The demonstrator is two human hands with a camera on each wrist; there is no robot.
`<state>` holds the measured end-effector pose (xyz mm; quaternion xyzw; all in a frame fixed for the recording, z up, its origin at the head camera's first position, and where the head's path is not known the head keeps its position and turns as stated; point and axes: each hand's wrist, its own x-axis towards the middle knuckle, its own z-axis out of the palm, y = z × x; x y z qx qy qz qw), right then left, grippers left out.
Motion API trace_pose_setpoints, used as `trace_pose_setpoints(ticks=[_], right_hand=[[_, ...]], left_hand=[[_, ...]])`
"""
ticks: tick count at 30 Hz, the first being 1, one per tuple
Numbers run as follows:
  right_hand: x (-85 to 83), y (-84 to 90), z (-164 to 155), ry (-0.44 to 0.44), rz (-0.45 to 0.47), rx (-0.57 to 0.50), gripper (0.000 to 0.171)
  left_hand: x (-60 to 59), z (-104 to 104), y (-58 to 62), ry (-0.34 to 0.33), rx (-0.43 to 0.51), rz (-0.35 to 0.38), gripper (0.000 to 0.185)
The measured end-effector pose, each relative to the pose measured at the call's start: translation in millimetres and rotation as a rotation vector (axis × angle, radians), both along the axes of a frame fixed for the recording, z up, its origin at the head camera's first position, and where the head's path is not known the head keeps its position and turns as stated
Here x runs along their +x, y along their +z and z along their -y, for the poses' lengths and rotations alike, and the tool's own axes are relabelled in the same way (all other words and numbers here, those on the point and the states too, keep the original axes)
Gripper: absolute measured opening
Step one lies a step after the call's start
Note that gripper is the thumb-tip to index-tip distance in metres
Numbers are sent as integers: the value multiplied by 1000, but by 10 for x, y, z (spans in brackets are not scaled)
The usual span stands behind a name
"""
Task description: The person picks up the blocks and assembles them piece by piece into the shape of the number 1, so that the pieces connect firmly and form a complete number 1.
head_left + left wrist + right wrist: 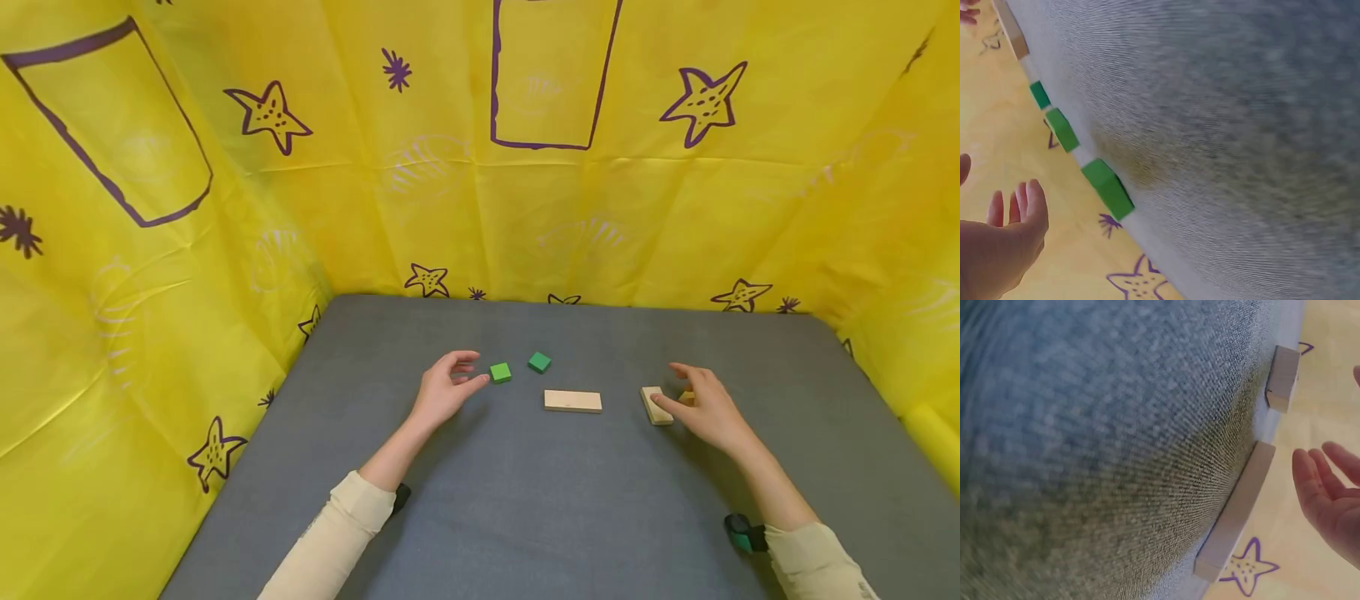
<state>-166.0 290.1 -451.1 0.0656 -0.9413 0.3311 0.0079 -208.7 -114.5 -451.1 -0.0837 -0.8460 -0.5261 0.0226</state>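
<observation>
My left hand (442, 390) hovers left of a light green block (500, 372), fingers loosely bent and holding nothing. A dark green block (539, 362) lies just beyond it. The left wrist view shows another green block (1107, 187), which I cannot make out in the head view; the left hand (1004, 247) is apart from all of them. My right hand (705, 407) is over a small wooden plank (654, 402), its thumb crossing the plank's edge in the head view. In the right wrist view the right hand (1335, 503) appears empty, with a gap to the wooden plank (1238, 512).
A second wooden plank (572, 401) lies between the hands. Part of a yellow block (686, 398) shows behind the right thumb. Yellow cloth (450, 208) with purple drawings hangs around the back and sides of the grey table (525, 517).
</observation>
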Motion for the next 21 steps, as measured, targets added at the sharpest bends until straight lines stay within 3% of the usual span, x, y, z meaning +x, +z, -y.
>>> trace_pose_setpoints(ticks=[9, 21], right_hand=[[4, -40, -12, 64, -32, 14, 66], [-4, -94, -21, 144, -31, 27, 67]], left_hand=[[-39, -201, -4, -121, -51, 32, 42], [-81, -437, -101, -288, -153, 57, 40]])
